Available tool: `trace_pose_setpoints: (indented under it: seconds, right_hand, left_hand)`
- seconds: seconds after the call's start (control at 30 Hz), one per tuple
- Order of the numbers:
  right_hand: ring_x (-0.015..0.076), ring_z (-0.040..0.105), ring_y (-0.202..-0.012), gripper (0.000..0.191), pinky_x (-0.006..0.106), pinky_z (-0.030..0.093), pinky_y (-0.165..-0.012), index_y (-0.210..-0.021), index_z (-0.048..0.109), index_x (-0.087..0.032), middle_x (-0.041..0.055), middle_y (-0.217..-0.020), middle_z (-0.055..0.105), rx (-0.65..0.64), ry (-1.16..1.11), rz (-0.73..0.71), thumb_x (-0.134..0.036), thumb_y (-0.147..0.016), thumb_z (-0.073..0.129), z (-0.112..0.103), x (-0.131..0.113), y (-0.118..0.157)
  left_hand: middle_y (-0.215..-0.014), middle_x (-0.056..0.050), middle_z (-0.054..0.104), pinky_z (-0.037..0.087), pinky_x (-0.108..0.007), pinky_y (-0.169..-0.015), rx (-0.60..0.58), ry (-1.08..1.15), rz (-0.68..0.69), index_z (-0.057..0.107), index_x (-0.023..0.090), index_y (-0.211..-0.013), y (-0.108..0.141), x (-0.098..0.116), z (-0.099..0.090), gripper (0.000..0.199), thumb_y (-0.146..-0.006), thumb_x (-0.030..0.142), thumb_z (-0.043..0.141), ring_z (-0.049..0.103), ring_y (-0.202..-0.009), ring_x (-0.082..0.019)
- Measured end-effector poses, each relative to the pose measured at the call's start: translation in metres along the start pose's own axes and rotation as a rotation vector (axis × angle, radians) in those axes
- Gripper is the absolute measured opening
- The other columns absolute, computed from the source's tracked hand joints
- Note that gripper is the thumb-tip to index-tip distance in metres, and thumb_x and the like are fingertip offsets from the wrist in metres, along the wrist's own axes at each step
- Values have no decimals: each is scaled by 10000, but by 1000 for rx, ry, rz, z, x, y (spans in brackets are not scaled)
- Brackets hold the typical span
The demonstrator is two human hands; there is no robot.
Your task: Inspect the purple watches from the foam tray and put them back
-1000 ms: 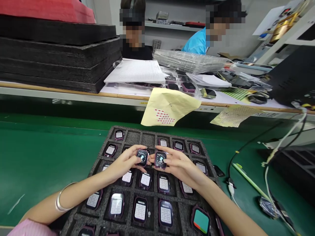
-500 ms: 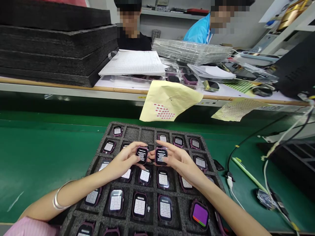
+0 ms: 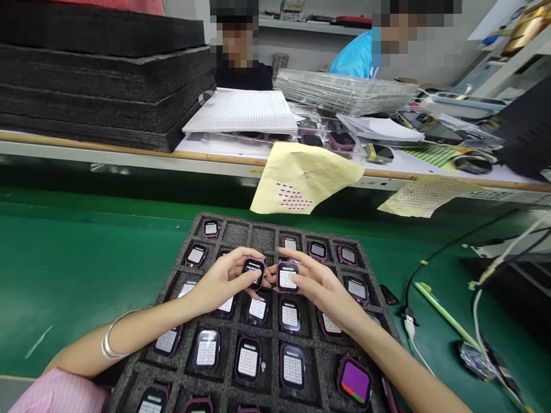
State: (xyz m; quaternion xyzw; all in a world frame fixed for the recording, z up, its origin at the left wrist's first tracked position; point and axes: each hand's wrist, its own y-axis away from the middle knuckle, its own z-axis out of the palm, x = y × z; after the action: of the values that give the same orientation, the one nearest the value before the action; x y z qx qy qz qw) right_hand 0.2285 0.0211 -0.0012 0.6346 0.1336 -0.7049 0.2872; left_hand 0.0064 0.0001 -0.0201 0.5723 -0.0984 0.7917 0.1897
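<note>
My left hand (image 3: 232,279) is closed around a smartwatch (image 3: 253,272) with a purple case, its thumb lying on the dark screen with white lines of text. My right hand (image 3: 314,279) grips another smartwatch (image 3: 286,277), which shows a white grid screen, with the thumb on the glass. The two watches are side by side, a small gap apart, above a dark grey foam tray (image 3: 319,367). Several similar watches sit in the tray's compartments, most with white grid screens. One watch (image 3: 354,381) at the lower right displays purple with a coloured strip.
Black foam blocks (image 3: 86,86) are stacked on the shelf at left. Papers (image 3: 245,112) and clear plastic trays (image 3: 344,92) lie there too. A yellow sheet (image 3: 305,178) hangs over its edge. Cables (image 3: 413,330) and a green stick (image 3: 447,315) lie right. Two people are behind the shelf.
The right-hand watch's screen has gone from dark with text to a white grid. My left thumb has moved up onto its watch's screen. The whole view has shifted slightly.
</note>
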Motion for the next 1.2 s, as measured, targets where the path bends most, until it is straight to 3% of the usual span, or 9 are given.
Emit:
trace_pose_setpoints:
  seconds: [0.13,0.33,0.67,0.87,1.03,1.2]
  right_hand:
    - [239,585,-1120,667,385,454,-970,-1326,411,-234,97,-1238,580,-62,-43,12,-164,-753,745,3,1,1]
    - [219,617,-1072,517,351,481,-924,-1197,465,-205,110,-1211,608,-106,-59,-3,-113,-757,721,0,5,-4]
    - [250,635,-1041,577,418,456,-960,-1261,427,-196,123,-1173,628,-49,-77,6,-107,-760,700,-3,2,-4]
    - [273,627,-1052,604,449,486,-929,-1306,437,-205,122,-1187,620,-42,-153,-46,-102,-754,661,2,0,-2]
    - [256,657,-994,425,409,546,-847,-1268,494,-206,110,-1127,653,21,-121,-83,-219,-862,621,8,1,-1]
    - [214,701,-816,274,319,591,-684,-1132,567,-186,85,-966,699,153,-54,-81,-285,-884,626,11,6,-2]
  left_hand:
    - [-985,-88,609,595,-323,-631,33,-9,4,533,155,-1089,0,2,0,311,-834,295,641,635,-868,-231]
    - [-952,-95,619,598,-333,-632,47,16,-1,537,141,-1075,-1,6,1,280,-831,261,607,642,-875,-251]
    - [-958,-62,592,597,-344,-697,22,39,43,526,174,-1088,0,1,0,314,-787,147,607,608,-916,-230]
    - [-904,-58,582,597,-318,-638,72,-25,20,526,161,-1098,-2,2,0,262,-858,256,575,625,-842,-217]
    - [-879,-51,565,590,-284,-563,122,-99,23,546,162,-1086,-2,4,0,268,-857,293,590,615,-818,-212]
    - [-989,-67,565,598,-356,-676,82,-7,-44,548,177,-1089,2,6,2,258,-839,235,574,623,-883,-233]
